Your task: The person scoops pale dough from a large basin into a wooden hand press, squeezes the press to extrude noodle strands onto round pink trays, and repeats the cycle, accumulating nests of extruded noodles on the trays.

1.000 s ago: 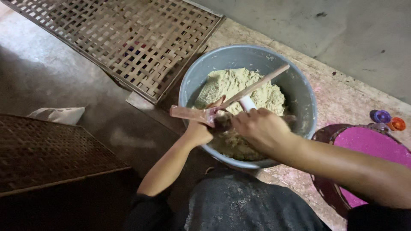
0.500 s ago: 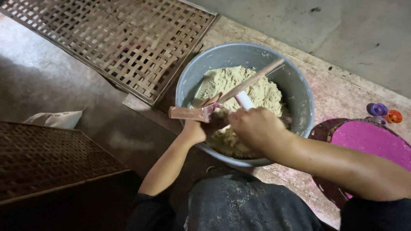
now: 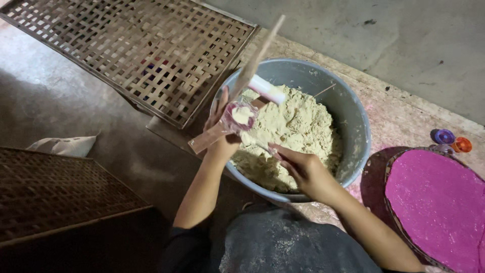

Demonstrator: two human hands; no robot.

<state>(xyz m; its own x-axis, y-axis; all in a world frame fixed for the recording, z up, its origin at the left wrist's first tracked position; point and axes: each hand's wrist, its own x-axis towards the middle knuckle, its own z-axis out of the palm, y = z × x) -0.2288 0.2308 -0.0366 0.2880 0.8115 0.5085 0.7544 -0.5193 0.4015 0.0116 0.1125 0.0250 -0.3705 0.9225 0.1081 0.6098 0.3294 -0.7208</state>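
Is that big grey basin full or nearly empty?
Roughly half full: the round grey basin holds a heap of pale crumbly dough, with bare inner wall showing above it.

A large woven bamboo lattice mat lies flat on the concrete floor at upper left, one corner reaching toward the middle of the view. At lower left sits a darker, tightly woven tray, and just above it a crumpled white cloth. At the right edge — a round tray spread with bright pink powder, with a purple cap and an orange cap close together beside its upper rim.
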